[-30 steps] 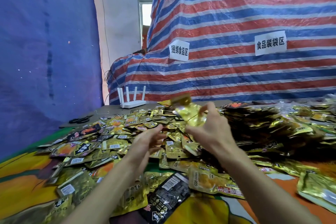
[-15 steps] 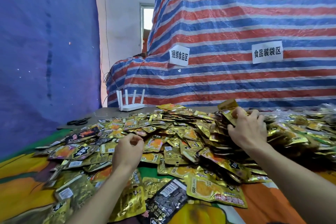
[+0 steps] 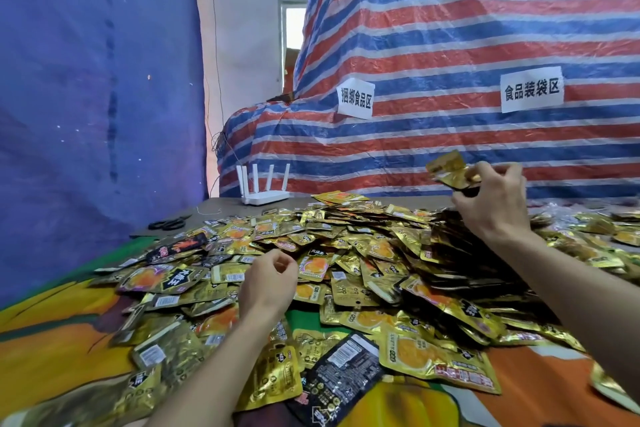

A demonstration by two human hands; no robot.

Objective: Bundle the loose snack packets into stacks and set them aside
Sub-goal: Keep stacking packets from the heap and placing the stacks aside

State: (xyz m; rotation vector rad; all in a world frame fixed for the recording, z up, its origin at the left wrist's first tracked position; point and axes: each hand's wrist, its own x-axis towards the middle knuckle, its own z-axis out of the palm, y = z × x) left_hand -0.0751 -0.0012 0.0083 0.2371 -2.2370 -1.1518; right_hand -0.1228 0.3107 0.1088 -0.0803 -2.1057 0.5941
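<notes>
Head view, single, wide-angle: we look forward and down from above our forearms. Near range: packets (image 3: pixel 346 239) under and just ahead of the fingers of the left hand (image 3: pixel 266 284). Farther: tarp (image 3: pixel 450 45) beyond the fingers of the right hand (image 3: pixel 491 204), facing us.

Right hand (image 3: pixel 491 204): raised at the right, pinching a few gold packets (image 3: pixel 446 167).
Left hand (image 3: pixel 268 282): curled, low above the loose snack packets (image 3: pixel 346 253).
Far edge: white router (image 3: pixel 265 196), black scissors (image 3: pixel 169 224).
Behind: striped tarp (image 3: pixel 450 45) bearing two paper signs (image 3: pixel 531 94).
</notes>
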